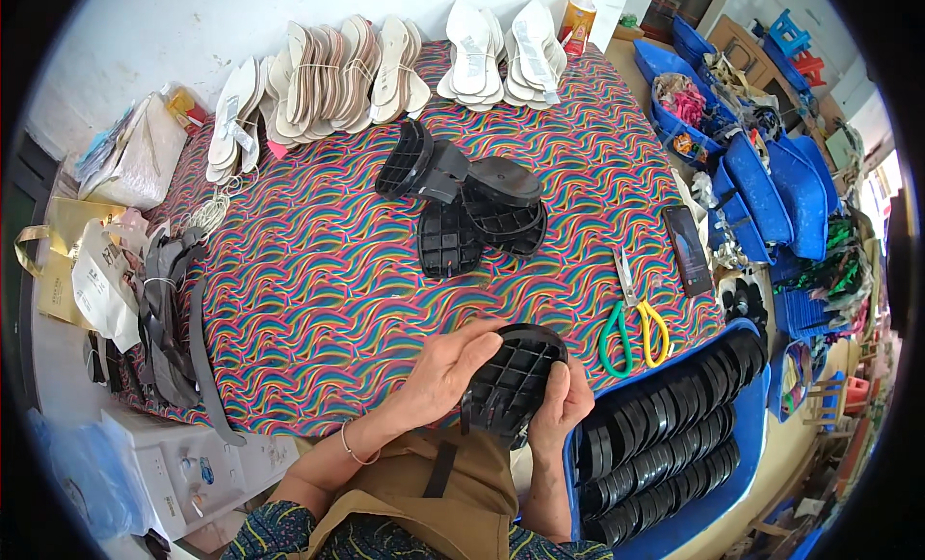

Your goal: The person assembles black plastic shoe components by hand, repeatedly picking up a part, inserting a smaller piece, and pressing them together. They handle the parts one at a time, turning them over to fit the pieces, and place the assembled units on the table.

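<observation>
At the near edge of the desk [337, 271], in the head view, both hands are holding one black gridded sole piece [515, 377], its ribbed side facing up. The left hand [446, 372] is closing around its upper left edge, and the right hand [562, 406] is gripping its right edge, thumb on the rim. Work on this piece is apparently under way, though how far it is getting is remaining unclear. Farther up, a small pile of similar black pieces [506, 180] is lying loose, while many dark pieces [665, 416] are filling a blue tub [766, 401] in rows; nothing is showing which are finished and which are waiting. The pale insole bundles [328, 78] are standing tied along the wall, seemingly untouched. The scissors [631, 303] are lying beside the tub, unused.
</observation>
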A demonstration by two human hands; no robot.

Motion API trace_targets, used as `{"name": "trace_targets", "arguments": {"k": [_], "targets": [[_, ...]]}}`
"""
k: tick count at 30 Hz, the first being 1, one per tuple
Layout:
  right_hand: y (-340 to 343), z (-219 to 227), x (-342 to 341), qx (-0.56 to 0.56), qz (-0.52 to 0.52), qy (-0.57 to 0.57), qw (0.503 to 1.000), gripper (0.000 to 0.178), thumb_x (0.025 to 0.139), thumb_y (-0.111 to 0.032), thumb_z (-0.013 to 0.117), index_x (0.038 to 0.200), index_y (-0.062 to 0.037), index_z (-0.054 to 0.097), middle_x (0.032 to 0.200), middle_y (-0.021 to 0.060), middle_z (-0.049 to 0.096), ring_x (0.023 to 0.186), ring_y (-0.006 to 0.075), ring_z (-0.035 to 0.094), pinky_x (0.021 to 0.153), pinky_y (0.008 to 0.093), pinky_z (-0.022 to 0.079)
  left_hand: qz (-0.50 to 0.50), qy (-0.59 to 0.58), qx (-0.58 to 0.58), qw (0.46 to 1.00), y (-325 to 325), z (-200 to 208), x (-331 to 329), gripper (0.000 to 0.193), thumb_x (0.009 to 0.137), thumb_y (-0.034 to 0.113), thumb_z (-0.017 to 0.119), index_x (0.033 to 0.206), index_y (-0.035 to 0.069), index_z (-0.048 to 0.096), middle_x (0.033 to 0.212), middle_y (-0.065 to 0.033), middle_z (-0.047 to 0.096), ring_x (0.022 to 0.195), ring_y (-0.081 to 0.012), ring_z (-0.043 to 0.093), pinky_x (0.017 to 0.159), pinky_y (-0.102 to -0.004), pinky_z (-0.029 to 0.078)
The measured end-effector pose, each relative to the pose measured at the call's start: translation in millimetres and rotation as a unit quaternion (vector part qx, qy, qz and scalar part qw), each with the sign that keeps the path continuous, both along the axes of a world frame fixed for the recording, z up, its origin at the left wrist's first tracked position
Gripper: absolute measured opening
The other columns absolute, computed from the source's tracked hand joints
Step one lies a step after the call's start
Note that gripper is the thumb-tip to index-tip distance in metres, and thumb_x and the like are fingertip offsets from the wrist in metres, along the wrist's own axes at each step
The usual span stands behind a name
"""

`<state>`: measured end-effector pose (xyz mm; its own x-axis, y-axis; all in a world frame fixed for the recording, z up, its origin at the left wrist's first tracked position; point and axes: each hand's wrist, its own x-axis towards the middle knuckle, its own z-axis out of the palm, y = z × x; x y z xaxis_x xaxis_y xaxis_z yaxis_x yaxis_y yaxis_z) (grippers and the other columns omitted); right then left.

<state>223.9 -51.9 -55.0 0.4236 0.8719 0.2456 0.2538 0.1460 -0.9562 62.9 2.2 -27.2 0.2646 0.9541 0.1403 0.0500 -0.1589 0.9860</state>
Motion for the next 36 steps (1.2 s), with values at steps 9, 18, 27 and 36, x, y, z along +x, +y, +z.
{"name": "trace_targets", "arguments": {"k": [9,18,27,36], "targets": [[-1,9,-4,-0.039,0.022,0.017,0.999,0.030,0.103,-0.022,0.054,0.103,0.0046,0.068,0.077,-0.0032,0.057,0.071,0.0054,0.047,0.063,0.0233,0.039,0.029,0.153,0.104,0.982,-5,-1,-3,0.029,0.103,0.023,0.053,0.115,-0.003,0.060,0.083,-0.0229,0.067,0.073,-0.0422,0.066,0.063,-0.0444,0.051],[1,12,2,-0.035,0.063,-0.031,0.997,0.026,0.101,-0.019,0.056,0.104,0.0033,0.068,0.073,0.0019,0.059,0.067,0.0079,0.050,0.060,0.0255,0.040,-0.030,0.164,0.095,0.981,5,7,-4,0.026,0.101,0.015,0.056,0.118,-0.004,0.059,0.091,-0.0248,0.065,0.080,-0.0420,0.066,0.066,-0.0436,0.050],[-3,7,-10,-0.095,0.050,0.009,0.994,0.031,0.103,-0.018,0.052,0.120,0.0040,0.066,0.092,0.0092,0.071,0.082,0.0118,0.063,0.074,0.0279,0.050,-0.076,-0.099,-0.143,0.982,-5,9,-4,0.050,0.097,0.011,0.064,0.142,0.000,0.045,0.127,-0.0107,0.060,0.117,-0.0154,0.058,0.101,-0.0308,0.046],[4,45,18,-0.197,0.174,0.018,0.965,0.042,0.107,-0.027,0.047,0.136,0.0016,0.058,0.128,0.0148,0.066,0.106,0.0164,0.063,0.088,0.0282,0.051,-0.100,-0.051,-0.118,0.987,3,31,-17,0.060,0.092,0.012,0.069,0.145,-0.002,0.044,0.137,-0.0130,0.056,0.126,-0.0191,0.054,0.108,-0.0349,0.041]]}}
